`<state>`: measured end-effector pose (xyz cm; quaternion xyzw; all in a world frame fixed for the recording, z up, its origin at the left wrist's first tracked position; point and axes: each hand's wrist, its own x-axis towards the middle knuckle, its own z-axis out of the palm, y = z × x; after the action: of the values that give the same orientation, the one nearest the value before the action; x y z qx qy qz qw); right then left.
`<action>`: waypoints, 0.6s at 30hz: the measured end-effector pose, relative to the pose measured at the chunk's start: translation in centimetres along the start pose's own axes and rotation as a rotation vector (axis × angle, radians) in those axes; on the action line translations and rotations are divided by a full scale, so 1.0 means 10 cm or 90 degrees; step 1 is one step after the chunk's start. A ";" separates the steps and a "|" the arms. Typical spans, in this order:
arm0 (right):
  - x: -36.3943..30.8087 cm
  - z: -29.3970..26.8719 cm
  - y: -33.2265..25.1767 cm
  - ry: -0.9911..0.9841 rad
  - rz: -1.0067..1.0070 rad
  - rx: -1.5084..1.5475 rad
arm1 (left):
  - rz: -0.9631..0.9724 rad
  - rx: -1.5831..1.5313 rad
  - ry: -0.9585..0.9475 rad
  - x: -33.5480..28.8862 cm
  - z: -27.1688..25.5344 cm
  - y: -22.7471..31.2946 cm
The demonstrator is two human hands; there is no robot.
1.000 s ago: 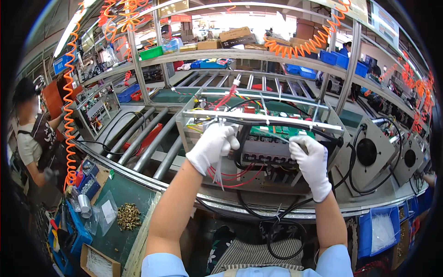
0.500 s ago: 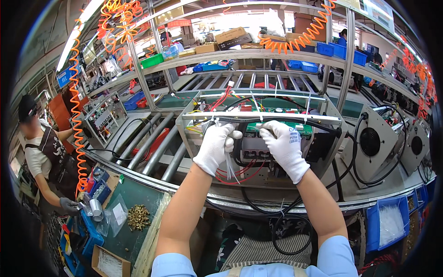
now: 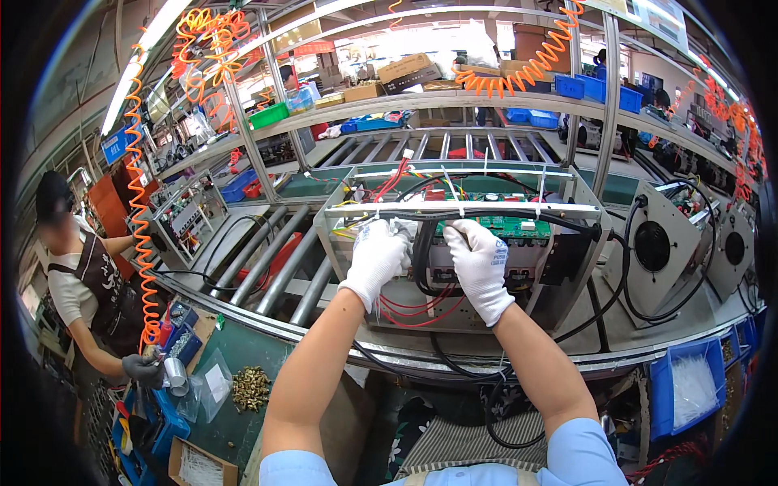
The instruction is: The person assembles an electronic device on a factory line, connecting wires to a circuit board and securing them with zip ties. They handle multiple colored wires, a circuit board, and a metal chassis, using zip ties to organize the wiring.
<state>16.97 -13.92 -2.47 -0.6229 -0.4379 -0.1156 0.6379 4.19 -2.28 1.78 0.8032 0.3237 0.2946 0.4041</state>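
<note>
An open metal equipment chassis (image 3: 583, 267) stands before me, with a green circuit board (image 3: 519, 227) and coloured wires inside. A thick black cable (image 3: 519, 213) runs along its near top rail, and white cable ties circle it in places. My left hand (image 3: 376, 257), in a white glove, is closed at the rail's left part around thin whitish cable ties, mostly hidden by the fingers. My gloved right hand (image 3: 480, 266) pinches just under the cable, right of a hanging black cable loop (image 3: 423, 255); what its fingertips hold is hidden. Red wires (image 3: 421, 310) droop below the hands.
Metal rollers (image 3: 271, 271) lie left of the chassis. Fan-fitted grey housings (image 3: 652, 243) stand at right. Brass fittings (image 3: 251, 389) and a carton of white ties (image 3: 198, 466) sit lower left, beside a co-worker (image 3: 89, 283). A blue bin (image 3: 689, 385) is lower right.
My right hand has shifted left and slightly down along the cable. My left hand has turned, and the white ties that hung below it no longer show there. The co-worker's gloved hand has moved right.
</note>
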 end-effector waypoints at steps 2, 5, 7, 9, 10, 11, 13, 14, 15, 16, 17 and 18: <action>-0.01 0.01 -0.04 -0.021 0.013 0.041 | 0.029 0.062 0.062 -0.04 0.01 -0.03; -0.02 -0.01 -0.07 -0.072 0.042 0.100 | 0.254 0.256 0.172 -0.20 0.01 -0.04; -0.04 0.00 -0.09 -0.108 0.061 0.132 | 0.279 0.393 0.200 -0.37 0.03 0.03; -0.03 0.04 -0.07 -0.112 0.098 0.177 | 0.333 0.418 0.218 -0.39 0.03 0.05; -0.02 0.04 -0.10 -0.122 0.111 0.210 | 0.341 0.402 0.227 -0.39 0.02 0.05; -0.03 0.03 -0.11 -0.126 0.146 0.249 | 0.349 0.386 0.235 -0.38 0.01 0.06; -0.02 0.01 -0.12 -0.135 0.214 0.325 | 0.359 0.372 0.228 -0.34 0.00 0.06; -0.02 -0.01 -0.14 -0.135 0.213 0.314 | 0.365 0.365 0.224 -0.32 0.00 0.06; -0.02 -0.03 -0.17 -0.134 0.212 0.304 | 0.383 0.379 0.219 -0.32 0.00 0.04; -0.02 -0.05 -0.19 -0.132 0.212 0.293 | 0.402 0.392 0.211 -0.31 0.02 0.02; -0.02 -0.04 -0.18 -0.126 0.213 0.295 | 0.421 0.406 0.202 -0.30 0.02 0.00; -0.01 -0.01 -0.17 -0.120 0.213 0.298 | 0.410 0.418 0.170 -0.28 0.02 0.01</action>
<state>15.80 -14.41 -1.35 -0.5307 -0.4013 0.1537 0.7306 2.64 -4.56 1.15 0.9030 0.1836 0.3874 -0.0280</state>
